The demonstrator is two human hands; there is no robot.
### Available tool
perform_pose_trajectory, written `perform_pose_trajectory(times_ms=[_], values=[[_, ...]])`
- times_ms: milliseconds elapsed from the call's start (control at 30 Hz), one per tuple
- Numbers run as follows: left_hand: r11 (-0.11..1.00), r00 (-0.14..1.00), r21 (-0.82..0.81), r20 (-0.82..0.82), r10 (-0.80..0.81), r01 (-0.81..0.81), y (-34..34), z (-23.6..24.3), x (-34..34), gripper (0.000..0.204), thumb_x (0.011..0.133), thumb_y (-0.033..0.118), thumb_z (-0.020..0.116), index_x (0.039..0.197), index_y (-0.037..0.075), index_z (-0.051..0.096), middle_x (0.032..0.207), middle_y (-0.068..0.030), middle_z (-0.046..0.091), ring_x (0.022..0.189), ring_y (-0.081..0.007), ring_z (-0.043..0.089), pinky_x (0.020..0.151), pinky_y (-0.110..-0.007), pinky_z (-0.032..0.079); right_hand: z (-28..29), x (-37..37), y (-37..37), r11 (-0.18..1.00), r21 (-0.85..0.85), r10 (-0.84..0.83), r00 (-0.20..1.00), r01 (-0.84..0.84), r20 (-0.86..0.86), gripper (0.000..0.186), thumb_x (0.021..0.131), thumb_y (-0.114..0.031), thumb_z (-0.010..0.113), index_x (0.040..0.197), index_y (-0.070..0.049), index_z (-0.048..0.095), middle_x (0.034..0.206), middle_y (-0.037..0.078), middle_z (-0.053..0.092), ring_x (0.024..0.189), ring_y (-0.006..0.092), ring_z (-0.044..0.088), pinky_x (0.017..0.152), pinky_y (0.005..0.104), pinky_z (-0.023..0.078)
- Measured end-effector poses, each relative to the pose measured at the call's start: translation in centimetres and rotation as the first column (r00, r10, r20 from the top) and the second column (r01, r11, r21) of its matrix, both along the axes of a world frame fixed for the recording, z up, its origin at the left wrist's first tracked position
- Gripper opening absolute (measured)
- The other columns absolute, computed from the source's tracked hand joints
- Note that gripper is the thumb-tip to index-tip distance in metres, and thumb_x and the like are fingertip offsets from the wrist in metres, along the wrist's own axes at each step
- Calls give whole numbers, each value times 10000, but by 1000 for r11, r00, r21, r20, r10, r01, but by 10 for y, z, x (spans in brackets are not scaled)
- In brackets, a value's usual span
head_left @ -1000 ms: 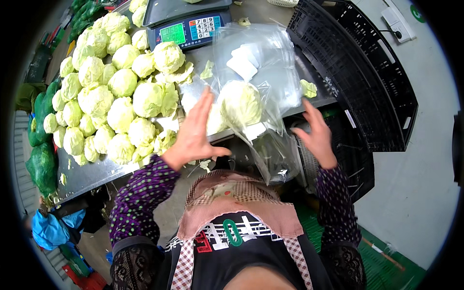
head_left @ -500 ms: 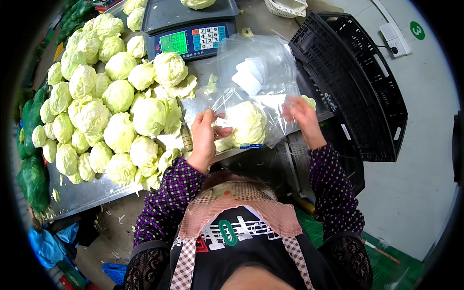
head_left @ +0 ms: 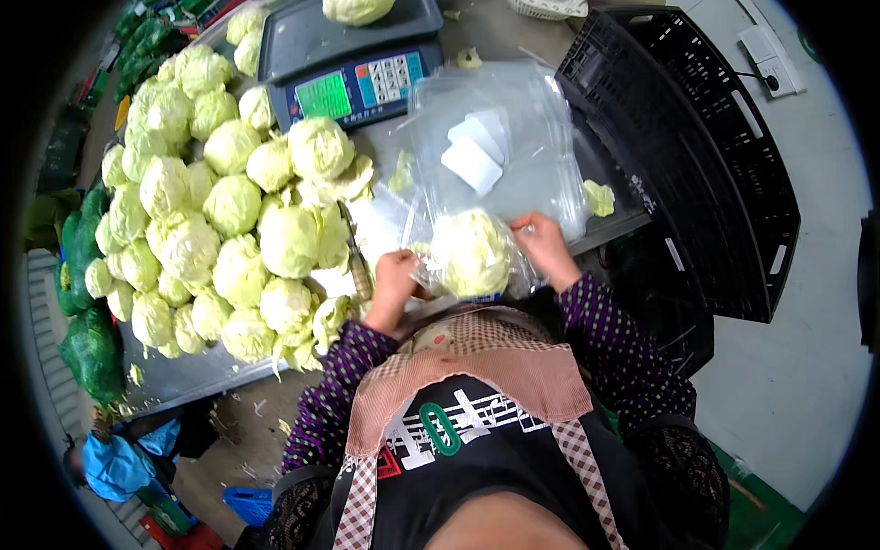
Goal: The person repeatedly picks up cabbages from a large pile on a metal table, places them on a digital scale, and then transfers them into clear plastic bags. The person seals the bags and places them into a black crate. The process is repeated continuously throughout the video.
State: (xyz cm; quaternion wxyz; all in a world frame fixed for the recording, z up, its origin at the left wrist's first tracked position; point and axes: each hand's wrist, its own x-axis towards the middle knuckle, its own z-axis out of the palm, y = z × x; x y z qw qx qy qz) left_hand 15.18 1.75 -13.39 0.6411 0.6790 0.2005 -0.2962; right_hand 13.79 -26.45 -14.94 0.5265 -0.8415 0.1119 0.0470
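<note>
A pale green cabbage [head_left: 472, 247] sits in a clear plastic bag [head_left: 522, 273] at the table's front edge, close to my apron. My left hand [head_left: 399, 282] is closed on the bag at the cabbage's left side. On the other side, my right hand [head_left: 544, 246] pinches the bag with its thumb and fingers. Just beyond the cabbage lies a stack of flat clear bags [head_left: 541, 137] with white patches [head_left: 477, 156]. A knife [head_left: 359, 270] with a worn handle rests left of my left hand, its blade partly hidden among leaves.
Many loose cabbages [head_left: 231, 203] are heaped on the metal table [head_left: 183, 376] at left. A digital scale [head_left: 353, 87] stands at the back, bearing another cabbage [head_left: 357, 9]. Black plastic crates [head_left: 660, 156] stand at right. Dark green bagged produce [head_left: 92, 353] lies at far left.
My right hand has come left and closed on the bag beside the cabbage. My left hand has lowered toward me along the bag's left side. The whole view has tilted slightly.
</note>
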Motion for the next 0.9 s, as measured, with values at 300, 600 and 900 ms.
perform_pose_trajectory(times_ms=[300, 600, 900], values=[[933, 821, 91, 450, -351, 349, -6, 47, 8, 416, 933, 94, 513, 1333, -8, 463, 1209, -135, 609, 1032, -237, 610, 870, -358, 519, 80, 22, 4, 903, 384, 220, 975, -191, -31, 408, 942, -150, 524, 1334, -38, 527, 1225, 158, 557, 1125, 213, 530, 965, 289, 396], [606, 938, -716, 246, -243, 345, -216, 220, 150, 461, 991, 131, 488, 1415, 13, 352, 1118, -218, 641, 782, -276, 693, 723, -362, 578, 264, 132, -180, 707, 688, -183, 897, -164, 402, 597, 912, -496, 604, 1289, -42, 514, 1137, 106, 642, 1008, 206, 644, 876, 351, 543], [801, 513, 413, 618, -596, 434, -161, 52, 107, 354, 870, 279, 645, 1096, 10, 601, 1106, -177, 635, 885, -332, 646, 691, -376, 534, 149, 240, -364, 404, 774, -603, 778, 488, -176, 858, 835, -758, 405, 1458, -169, 376, 1495, 93, 387, 1337, 359, 401, 1049, 577, 364]])
